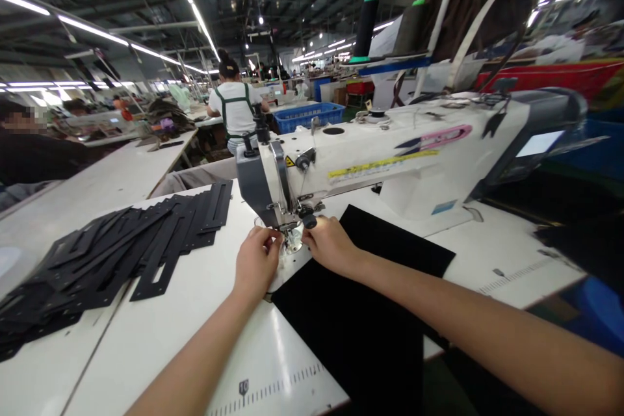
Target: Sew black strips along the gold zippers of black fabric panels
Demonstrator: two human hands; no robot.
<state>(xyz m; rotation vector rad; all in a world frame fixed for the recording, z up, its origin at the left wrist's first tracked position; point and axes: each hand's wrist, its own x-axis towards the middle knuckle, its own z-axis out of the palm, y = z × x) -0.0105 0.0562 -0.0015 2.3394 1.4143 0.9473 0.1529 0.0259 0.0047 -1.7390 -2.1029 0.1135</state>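
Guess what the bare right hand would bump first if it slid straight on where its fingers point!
The right hand would probably bump the small silver metal parts by the needle of the white sewing machine, before the left hand. Exact depth is hard to tell.

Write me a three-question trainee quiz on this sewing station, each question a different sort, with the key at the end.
1. True or false: the pile of slotted black strips lies to the left of the sewing machine.
2. What colour is the top of the tall black thread cone? A) red B) green C) yellow
3. Fill in: the ____ forearm crosses over the black panel.

Key: 1 true; 2 B; 3 right.
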